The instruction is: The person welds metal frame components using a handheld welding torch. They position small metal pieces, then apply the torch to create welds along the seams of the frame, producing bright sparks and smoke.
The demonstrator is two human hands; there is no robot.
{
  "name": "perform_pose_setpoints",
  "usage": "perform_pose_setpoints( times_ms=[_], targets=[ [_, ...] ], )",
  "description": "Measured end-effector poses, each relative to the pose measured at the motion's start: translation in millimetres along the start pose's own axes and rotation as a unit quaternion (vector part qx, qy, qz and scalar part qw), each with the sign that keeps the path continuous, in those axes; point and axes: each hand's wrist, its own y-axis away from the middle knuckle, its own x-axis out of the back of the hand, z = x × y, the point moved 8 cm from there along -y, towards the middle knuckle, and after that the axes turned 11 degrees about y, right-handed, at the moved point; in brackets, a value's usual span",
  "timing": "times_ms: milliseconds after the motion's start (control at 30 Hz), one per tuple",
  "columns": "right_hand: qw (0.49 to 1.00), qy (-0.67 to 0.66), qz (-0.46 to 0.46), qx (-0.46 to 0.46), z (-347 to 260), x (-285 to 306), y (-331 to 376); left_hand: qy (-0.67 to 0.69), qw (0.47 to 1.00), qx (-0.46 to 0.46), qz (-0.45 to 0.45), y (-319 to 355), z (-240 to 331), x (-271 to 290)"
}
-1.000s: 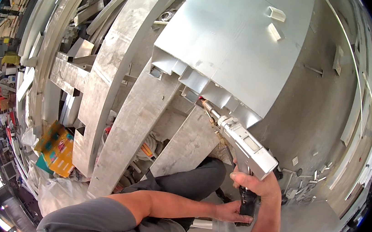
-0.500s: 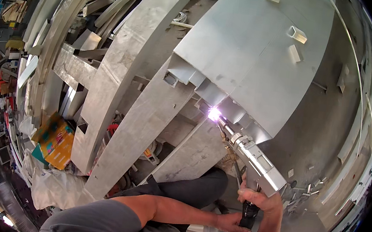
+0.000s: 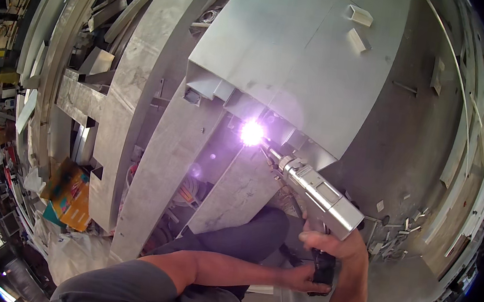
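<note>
A silver handheld welding gun points up and to the left, its nozzle at a glaring white-violet spot. My right hand is closed round its grip, just behind the boxy body. Lower down, my left hand holds the black lower end of the same grip. The glare sits by the notched lower edge of a large grey sheet-metal panel, close to the upper end of a flat metal beam. The exact spot under the nozzle is hidden by the light.
Long curved metal beams lie side by side on the left. Small bent metal pieces rest on the panel. Metal offcuts are scattered on the floor at right. A yellow box and whitish plastic sheeting stand at lower left.
The view has shifted, so the panel and beams appear farther left and up. The glare is larger and brighter. Both hands keep their hold on the welding gun.
</note>
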Motion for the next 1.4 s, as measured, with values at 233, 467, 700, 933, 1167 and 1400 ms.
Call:
perform_pose_setpoints(
  times_ms=[233, 467, 700, 933, 1167, 1400],
  targets=[
    [0.999, -0.038, -0.022, 0.004, 1.2, 1.2, -1.8, 0.038, 0.999, -0.012, 0.004, 3.6, 14.2, -5.8],
    [0.997, -0.071, -0.018, 0.000, -1.1, 15.6, -6.8, -0.010, 0.999, -0.025, 0.045, -12.1, 8.5, -0.1],
    [0.997, -0.071, -0.017, -0.025, 13.2, 18.4, -10.2, 0.026, 0.997, 0.019, 0.072, -16.0, 6.6, 9.2],
    [0.997, -0.072, -0.030, -0.002, 12.4, 18.1, -11.9, 0.046, 0.993, 0.009, 0.105, -13.7, 10.1, 12.0],
    [0.996, -0.026, -0.082, -0.015, -5.2, 28.0, -18.0, 0.031, 0.994, -0.079, 0.067, -36.3, 45.1, -2.6],
    [0.994, -0.037, -0.097, -0.022, -9.4, 34.5, -19.1, 0.050, 0.991, -0.067, 0.103, -55.8, 33.6, 2.5]
  ],
)
